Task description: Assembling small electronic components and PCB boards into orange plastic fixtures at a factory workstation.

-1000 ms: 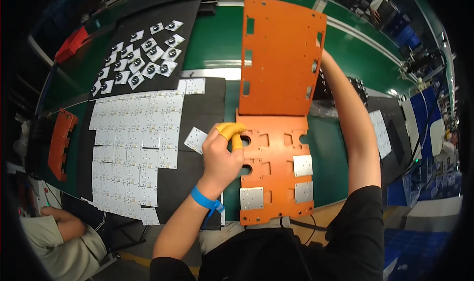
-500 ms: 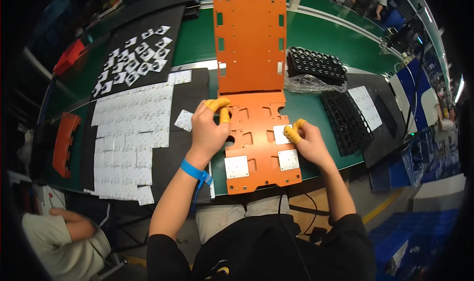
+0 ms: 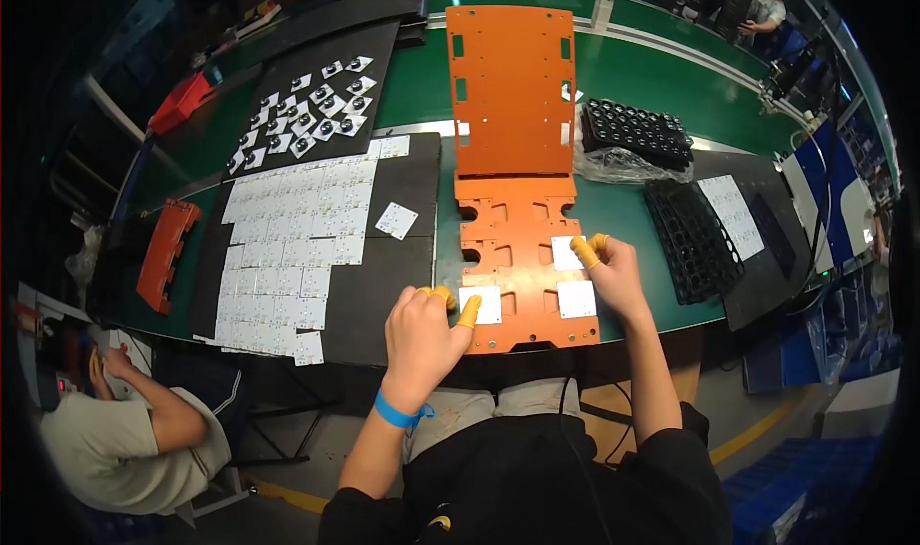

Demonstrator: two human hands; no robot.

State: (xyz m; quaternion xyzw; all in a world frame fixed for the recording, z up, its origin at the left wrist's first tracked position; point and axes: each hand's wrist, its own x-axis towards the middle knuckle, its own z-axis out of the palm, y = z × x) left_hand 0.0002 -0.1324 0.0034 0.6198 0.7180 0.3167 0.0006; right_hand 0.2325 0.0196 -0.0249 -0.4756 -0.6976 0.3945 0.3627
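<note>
An orange fixture lies on the bench before me, its lower plate [image 3: 522, 301] flat and its lid [image 3: 513, 90] raised behind. Three square white circuit boards sit on the plate. My left hand [image 3: 422, 339], with yellow finger cots and a blue wrist strap, is at the near left board [image 3: 482, 306]. Its thumb rests at that board's left part, with the index finger apart from it. My right hand [image 3: 616, 275], also in yellow cots, pinches at the right edge of the upper right board [image 3: 563, 254]. Below it lies the near right board [image 3: 577, 299], untouched.
White boards in rows [image 3: 287, 248] cover a black mat at left, beside a single loose board [image 3: 396, 220]. Lens-topped boards [image 3: 307, 114] lie behind. Black trays [image 3: 637, 128] stand at right. An orange part [image 3: 166, 256] lies far left. A seated co-worker [image 3: 134, 430] is at lower left.
My left hand has come from the fixture's upper left side down to the near left board. The right hand stays at the upper right board. The whole view has shifted slightly.
</note>
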